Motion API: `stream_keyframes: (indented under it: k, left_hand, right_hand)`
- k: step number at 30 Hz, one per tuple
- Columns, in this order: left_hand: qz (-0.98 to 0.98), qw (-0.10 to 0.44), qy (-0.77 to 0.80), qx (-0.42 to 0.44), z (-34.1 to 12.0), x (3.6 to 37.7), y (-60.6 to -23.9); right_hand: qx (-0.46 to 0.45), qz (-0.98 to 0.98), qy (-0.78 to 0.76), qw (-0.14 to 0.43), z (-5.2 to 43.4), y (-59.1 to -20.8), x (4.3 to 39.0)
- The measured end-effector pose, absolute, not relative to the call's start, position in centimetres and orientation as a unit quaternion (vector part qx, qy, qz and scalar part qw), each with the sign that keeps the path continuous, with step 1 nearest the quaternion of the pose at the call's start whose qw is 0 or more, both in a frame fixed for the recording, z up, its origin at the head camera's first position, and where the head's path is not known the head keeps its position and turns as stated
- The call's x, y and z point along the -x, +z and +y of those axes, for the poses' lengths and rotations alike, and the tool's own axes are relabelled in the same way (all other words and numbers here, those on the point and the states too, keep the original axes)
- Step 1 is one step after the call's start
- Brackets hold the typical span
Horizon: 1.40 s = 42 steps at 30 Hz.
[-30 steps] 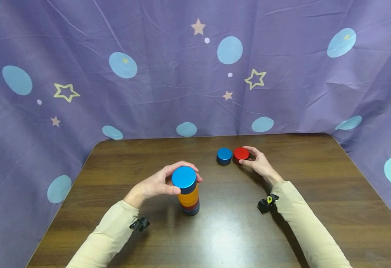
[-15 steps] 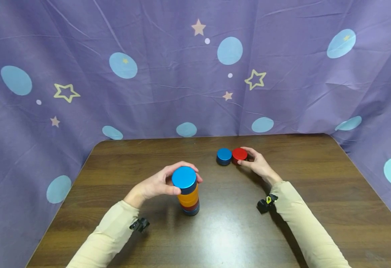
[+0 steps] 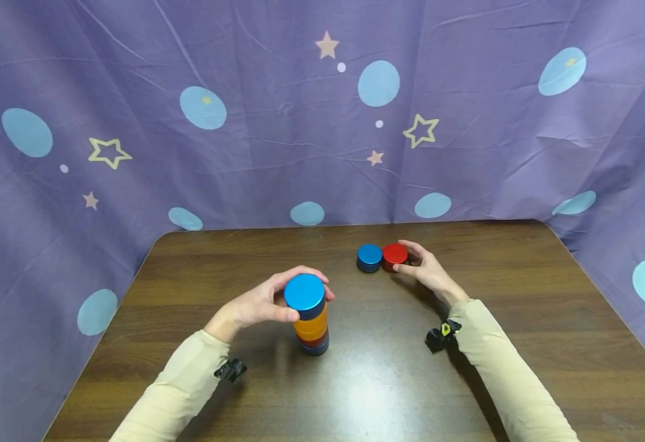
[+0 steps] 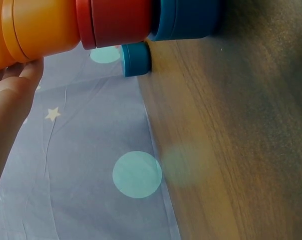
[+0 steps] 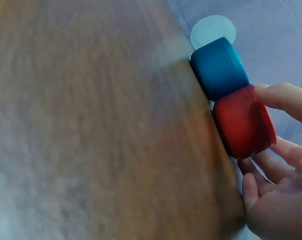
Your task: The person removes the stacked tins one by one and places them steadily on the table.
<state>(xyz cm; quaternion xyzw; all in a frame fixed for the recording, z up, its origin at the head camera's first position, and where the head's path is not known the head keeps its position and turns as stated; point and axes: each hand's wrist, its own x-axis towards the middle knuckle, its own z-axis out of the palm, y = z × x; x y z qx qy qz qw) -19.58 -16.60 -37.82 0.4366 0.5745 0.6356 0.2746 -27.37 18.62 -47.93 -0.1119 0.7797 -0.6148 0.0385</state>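
My left hand (image 3: 269,301) grips the top of an upright stack of round lidded tins, its thumb and fingers around the uppermost blue tin (image 3: 304,296). Below that come an orange section (image 3: 312,326), a red tin (image 4: 120,22) and a blue tin (image 4: 191,17) at the base. Farther back, my right hand (image 3: 427,270) holds a separate red tin (image 3: 396,256) between thumb and fingers. Its left side meets another blue tin (image 3: 369,258), and in the right wrist view the pair sits side by side on the tabletop. The far fingers are partly hidden behind the red tin.
The brown wooden table (image 3: 234,258) ends at a purple curtain (image 3: 267,166) printed with stars and dots. A small black camera (image 3: 231,371) is strapped at the left wrist, another black camera (image 3: 442,336) at the right.
Over the last second my right hand has slid the red tin slightly left, closing the small gap to the blue tin. The left hand and the stack have stayed in place.
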Motion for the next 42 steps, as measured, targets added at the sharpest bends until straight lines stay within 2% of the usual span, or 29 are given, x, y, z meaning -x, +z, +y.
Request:
stream_keyframes:
  k: [14, 21, 42]
  left_hand:
    - [0.578, 0.275, 0.629, -0.441, -16.5, 19.8, -37.8]
    - [0.58, 0.289, 0.625, -0.436, -16.6, 19.8, -38.2]
    - [0.579, 0.292, 0.62, -0.442, -16.7, 19.7, -40.1]
  right_hand:
    - [0.148, 0.722, -0.676, 0.015, 18.6, -46.2, 26.4]
    - [0.178, 0.709, -0.682, 0.025, 17.5, -44.4, 25.1]
    - [0.283, 0.713, -0.642, 0.012, 14.8, -41.8, 22.0]
